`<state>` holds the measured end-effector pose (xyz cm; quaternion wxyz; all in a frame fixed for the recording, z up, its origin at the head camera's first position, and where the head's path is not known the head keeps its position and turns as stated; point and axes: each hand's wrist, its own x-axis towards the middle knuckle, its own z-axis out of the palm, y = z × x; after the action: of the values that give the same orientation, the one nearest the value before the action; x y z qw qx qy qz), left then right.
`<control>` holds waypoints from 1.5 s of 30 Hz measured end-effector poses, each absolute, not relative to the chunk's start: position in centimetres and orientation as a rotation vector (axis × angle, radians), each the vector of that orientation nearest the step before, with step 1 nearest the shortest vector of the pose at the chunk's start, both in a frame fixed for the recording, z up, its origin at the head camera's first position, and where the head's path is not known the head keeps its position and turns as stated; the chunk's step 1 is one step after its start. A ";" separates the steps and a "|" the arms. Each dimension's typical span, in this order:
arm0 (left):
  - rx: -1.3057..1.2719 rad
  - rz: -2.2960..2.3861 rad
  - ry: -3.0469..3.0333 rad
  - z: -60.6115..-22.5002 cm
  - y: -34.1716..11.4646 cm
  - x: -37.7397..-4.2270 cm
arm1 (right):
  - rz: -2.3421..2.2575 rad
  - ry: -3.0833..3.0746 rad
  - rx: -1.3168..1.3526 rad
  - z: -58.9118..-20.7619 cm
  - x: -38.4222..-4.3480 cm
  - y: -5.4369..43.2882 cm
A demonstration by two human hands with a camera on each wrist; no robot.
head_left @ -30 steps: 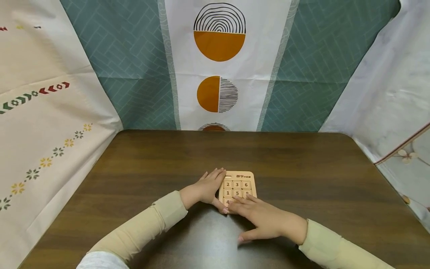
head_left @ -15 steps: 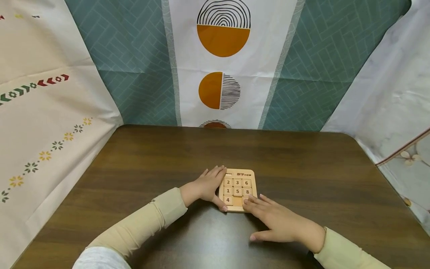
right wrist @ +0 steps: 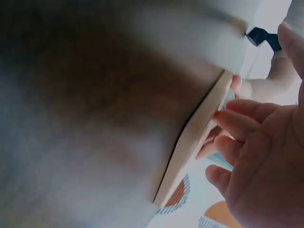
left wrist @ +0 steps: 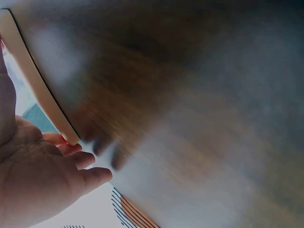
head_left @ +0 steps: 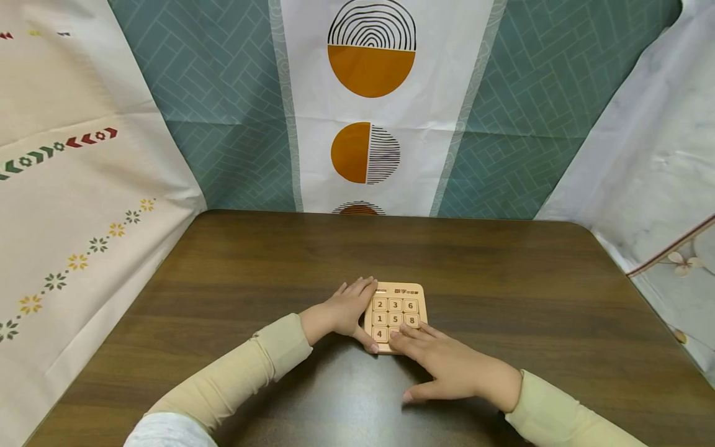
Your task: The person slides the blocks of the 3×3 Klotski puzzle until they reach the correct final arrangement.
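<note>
A flat wooden number slide puzzle (head_left: 398,290) lies on the dark table, its square tiles reading 2, 3, 6, then 1, 5, 8, with 4 at the bottom left. My left hand (head_left: 347,310) holds it along the left side, thumb at the near corner and fingers up by the far corner. My right hand (head_left: 447,365) reaches in from the lower right with fingers extended. Its fingertips rest on the bottom row and cover most of the middle tile and the bottom right slot. In the right wrist view the puzzle's pale edge (right wrist: 194,137) runs beside the right hand's fingers.
The brown wooden table (head_left: 268,261) spreads around the puzzle. Behind it hangs a green and white cloth (head_left: 234,124) with orange circles, and pale patterned cloths (head_left: 72,205) hang at the sides.
The right hand moved right to the bottom right tile, then back left. The bottom middle slot, bare half a second ago, now has a tile under the fingertips. The left hand stays put.
</note>
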<state>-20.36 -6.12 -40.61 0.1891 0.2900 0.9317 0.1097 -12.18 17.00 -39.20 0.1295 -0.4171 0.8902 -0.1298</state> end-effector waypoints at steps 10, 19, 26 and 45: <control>0.806 0.304 2.617 -40.9 -6.1 -20.4 | -0.412 2.668 -1.092 -39.2 -13.1 18.5; 0.810 0.309 2.635 -40.5 -6.3 -20.4 | -0.359 2.622 -1.093 -38.7 -11.9 18.5; 0.821 0.304 2.632 -40.4 -6.3 -20.4 | -0.362 2.593 -1.071 -37.6 -11.9 18.2; 0.806 0.322 2.617 -40.6 -6.1 -20.4 | -0.366 2.569 -1.031 -36.6 -12.4 17.7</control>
<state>-20.43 -6.14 -40.57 0.1912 0.2868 0.9317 0.1148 -12.37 17.67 -36.61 0.1740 -0.3635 0.9061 -0.1291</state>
